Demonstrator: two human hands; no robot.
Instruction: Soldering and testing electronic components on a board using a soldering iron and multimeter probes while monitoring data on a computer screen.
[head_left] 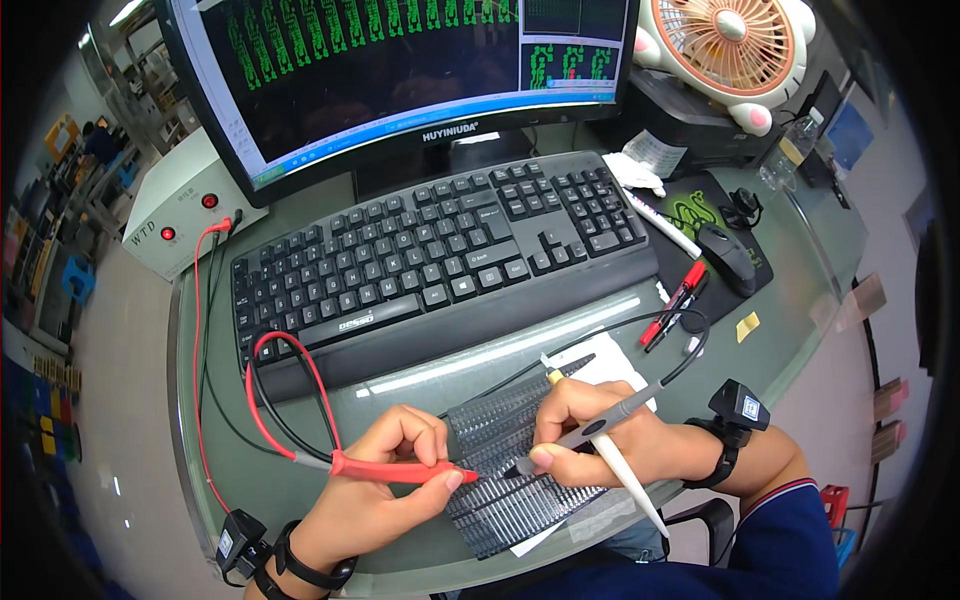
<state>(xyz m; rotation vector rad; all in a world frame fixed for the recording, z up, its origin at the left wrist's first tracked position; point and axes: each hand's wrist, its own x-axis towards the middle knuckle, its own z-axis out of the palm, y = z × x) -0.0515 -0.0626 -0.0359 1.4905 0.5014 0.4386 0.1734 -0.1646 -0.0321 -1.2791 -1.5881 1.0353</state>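
Note:
My left hand (372,508) is closed around a red test probe (392,471), its tip pointing right over a dark ribbed panel (492,424) with rows of small shiny segments. In my right hand (640,442) is a grey-and-black test probe (607,418), its dark tip angled down to the left, close to the red one. The same hand also keeps a slim white pen-like tool (628,482) between its fingers. Both tips are at the panel's middle; whether they touch it I cannot tell. White paper (598,358) lies partly under the panel.
Beyond the panel sits a black keyboard (400,265), with a monitor (390,60) behind it. The red lead runs to a white box (180,205) at left. Red and black markers (672,305), a mouse (727,258), a bottle (792,150) and a fan (730,35) are on the right.

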